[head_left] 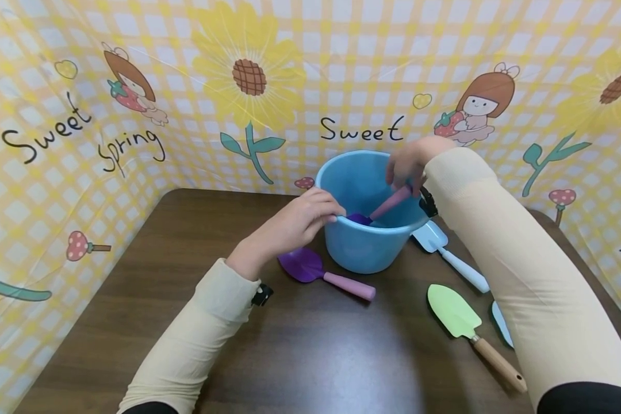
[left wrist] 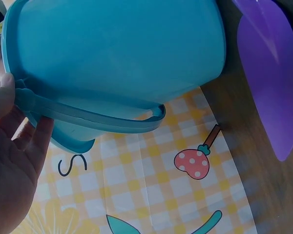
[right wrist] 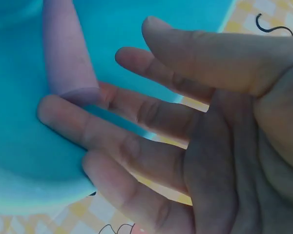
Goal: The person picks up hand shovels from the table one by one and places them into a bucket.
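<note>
A light blue bucket (head_left: 364, 250) stands upright on the table near the back. My left hand (head_left: 310, 214) grips its left rim, thumb and fingers on either side; the left wrist view shows the bucket's carrying handle (left wrist: 102, 119) beside those fingers. Inside the bucket leans a purple trowel with a pink handle (head_left: 391, 202), its blade mostly hidden by the near wall. Over the right side of the opening, my right hand (head_left: 416, 161) has its fingers loosely extended at the pink handle's end. Its thumb is apart from the handle in the right wrist view.
Another purple trowel with a pink handle (head_left: 302, 265) lies in front of the bucket. To the right lie a light blue shovel (head_left: 429, 236), a green trowel with a wooden handle (head_left: 452, 310) and a blue piece (head_left: 502, 325) partly under my sleeve. A patterned cloth (head_left: 186, 144) hangs behind.
</note>
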### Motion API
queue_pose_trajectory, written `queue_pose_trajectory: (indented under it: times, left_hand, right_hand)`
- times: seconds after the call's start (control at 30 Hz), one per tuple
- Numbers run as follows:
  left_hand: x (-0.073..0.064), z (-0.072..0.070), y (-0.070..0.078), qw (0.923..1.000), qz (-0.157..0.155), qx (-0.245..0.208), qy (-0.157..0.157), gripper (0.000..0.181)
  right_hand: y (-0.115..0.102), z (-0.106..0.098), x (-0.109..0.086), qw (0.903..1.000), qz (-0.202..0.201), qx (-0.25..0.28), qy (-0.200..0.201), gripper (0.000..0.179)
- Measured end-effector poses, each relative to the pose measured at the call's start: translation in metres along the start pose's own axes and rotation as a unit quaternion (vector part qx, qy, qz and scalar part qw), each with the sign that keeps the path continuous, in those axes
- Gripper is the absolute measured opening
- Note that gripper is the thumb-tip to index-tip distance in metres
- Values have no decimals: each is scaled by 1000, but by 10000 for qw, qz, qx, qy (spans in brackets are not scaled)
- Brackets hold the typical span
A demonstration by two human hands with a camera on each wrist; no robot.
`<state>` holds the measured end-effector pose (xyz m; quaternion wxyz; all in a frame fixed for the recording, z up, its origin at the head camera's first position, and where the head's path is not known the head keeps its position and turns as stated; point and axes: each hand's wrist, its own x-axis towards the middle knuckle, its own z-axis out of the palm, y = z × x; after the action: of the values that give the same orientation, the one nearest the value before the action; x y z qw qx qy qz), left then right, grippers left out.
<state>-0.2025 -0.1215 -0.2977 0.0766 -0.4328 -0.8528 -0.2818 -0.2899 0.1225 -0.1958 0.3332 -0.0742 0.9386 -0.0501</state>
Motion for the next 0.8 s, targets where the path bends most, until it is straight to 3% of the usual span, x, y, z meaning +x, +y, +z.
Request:
queue_pose_trajectory:
  times: [0.3, 0.47, 0.63, 0.8]
  left_hand:
    - [1, 0, 0, 10000, 5, 59, -15, 21]
    - [1, 0, 0, 10000, -36, 65, -10, 21]
    - [1, 1, 1, 9999, -66, 93, -20, 20]
    - [2, 2, 1, 9999, -71, 135, 29, 20]
  right_hand:
    - [8, -4, -6, 9983, -380, 445, -66, 48]
    - [16, -7, -11, 9953, -850, 457, -49, 53]
    - [25, -10, -20, 9877, -1484, 188, 454, 53]
    - [32, -3, -35, 9746, -1857, 511, 1140, 53]
